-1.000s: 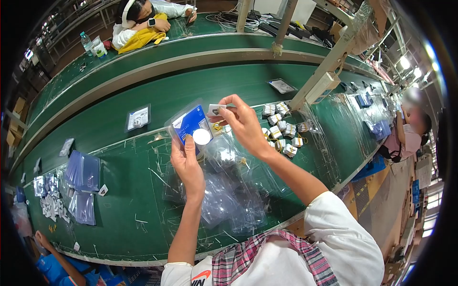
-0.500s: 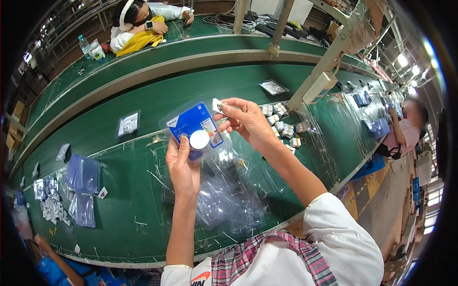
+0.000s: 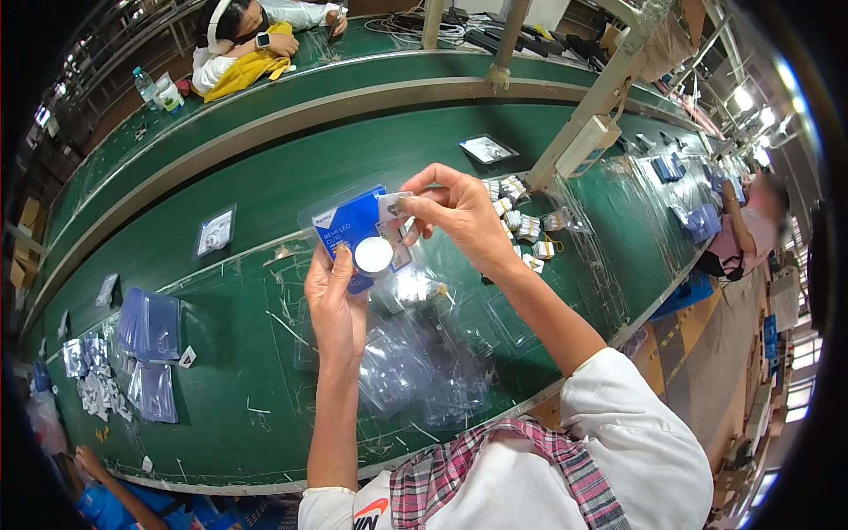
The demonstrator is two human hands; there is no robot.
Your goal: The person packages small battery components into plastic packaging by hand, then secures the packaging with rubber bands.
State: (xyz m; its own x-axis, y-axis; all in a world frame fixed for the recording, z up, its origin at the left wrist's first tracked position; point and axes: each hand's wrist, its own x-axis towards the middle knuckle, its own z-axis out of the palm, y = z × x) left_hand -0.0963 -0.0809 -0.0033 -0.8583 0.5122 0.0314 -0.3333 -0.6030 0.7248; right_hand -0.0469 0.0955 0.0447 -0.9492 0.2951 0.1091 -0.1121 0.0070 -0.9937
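The left hand (image 3: 340,300) holds the lower left edge of an LED lamp blister pack (image 3: 346,226), its thumb pressed on the front and its other fingers behind. The pack is raised above the green worktable (image 3: 230,362), tilted, printed face up. Its blue card reads "REMI LED GU10" beneath a white corner, and a round white disc (image 3: 373,256) shows low on the front; clear plastic extends past the card. The right hand (image 3: 455,221) pinches a small white tag (image 3: 389,208) between thumb and index finger at the card's upper right. Tag and fingers hide part of the printing there; whether the tag touches the card, I cannot tell.

Below the pack, loose clear plastic shells (image 3: 420,362) overlap on the tabletop. At the left lie stacked clear covers (image 3: 148,325), with small white pieces (image 3: 102,395) heaped beside them. Beyond the right forearm sit banded white paper bundles (image 3: 528,228), several with yellow bands.

Farther out, two flat packs lie apart on the green belt (image 3: 353,150), one to the left (image 3: 215,232), one near a pale post (image 3: 587,115). On the far bench, a person with headphones leans beside yellow cloth (image 3: 247,71) and a bottle (image 3: 145,86).
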